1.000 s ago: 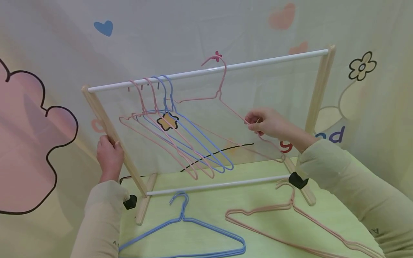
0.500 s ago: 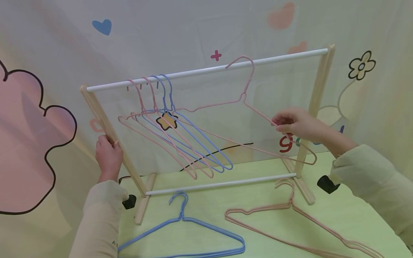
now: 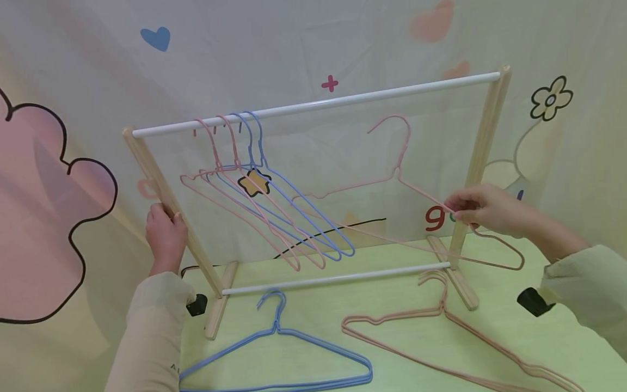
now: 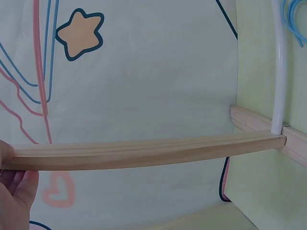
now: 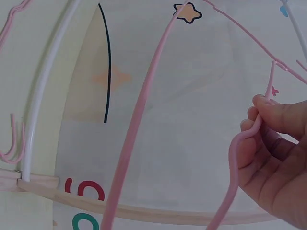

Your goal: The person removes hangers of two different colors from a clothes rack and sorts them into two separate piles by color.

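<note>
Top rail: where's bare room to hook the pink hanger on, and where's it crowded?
The top rail is bare from the blue hangers rightward to the right post. Its left end is crowded: two pink hangers and the blue ones sit bunched near the left post, which the left hand grips. The right hand holds the pink hanger below the bare stretch.

Staged tabletop set: cartoon-printed backdrop cloth (image 3: 313, 43) at 12 o'clock, small wooden hanger rack (image 3: 482, 141) on a pale green table (image 3: 323, 321)
</note>
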Demonstrator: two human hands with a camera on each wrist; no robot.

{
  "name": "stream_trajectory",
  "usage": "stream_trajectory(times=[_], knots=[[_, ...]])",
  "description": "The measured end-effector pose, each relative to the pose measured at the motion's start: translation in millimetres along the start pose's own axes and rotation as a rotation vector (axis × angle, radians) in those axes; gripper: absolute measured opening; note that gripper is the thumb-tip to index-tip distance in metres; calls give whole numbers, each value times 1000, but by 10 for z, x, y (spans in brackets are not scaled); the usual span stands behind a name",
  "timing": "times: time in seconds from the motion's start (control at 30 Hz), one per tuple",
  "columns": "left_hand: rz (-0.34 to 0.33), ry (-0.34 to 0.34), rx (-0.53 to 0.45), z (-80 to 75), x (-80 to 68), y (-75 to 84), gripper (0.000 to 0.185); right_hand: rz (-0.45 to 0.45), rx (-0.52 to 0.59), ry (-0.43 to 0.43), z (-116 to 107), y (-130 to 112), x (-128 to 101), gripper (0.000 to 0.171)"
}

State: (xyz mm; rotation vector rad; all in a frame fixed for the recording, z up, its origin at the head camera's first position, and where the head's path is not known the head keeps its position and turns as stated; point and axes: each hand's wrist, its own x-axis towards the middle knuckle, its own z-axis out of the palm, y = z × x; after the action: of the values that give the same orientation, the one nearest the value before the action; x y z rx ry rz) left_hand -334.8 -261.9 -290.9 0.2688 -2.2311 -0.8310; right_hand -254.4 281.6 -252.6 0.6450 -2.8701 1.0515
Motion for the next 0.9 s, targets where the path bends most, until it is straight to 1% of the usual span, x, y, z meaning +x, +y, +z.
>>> stream_trajectory(times=[0.1,0.33,0.53,0.7,0.9], knots=[[-3,-4,4,-5,3,2,23,7,12,-10,56,95,-73,16],[-21,-22,5,-10,11,12,25,50,45,-69,198,332,-225,16],[-21,-30,9,-9,24,15,25,-20,99,-96,319,527,-320,17],[-18,-43,10,-15,26,19,25,-5,158,-154,418,676,-408,17],[-29,-55,-3,-27,12,-2,24,-28,249,-220,537,815,-490,17]])
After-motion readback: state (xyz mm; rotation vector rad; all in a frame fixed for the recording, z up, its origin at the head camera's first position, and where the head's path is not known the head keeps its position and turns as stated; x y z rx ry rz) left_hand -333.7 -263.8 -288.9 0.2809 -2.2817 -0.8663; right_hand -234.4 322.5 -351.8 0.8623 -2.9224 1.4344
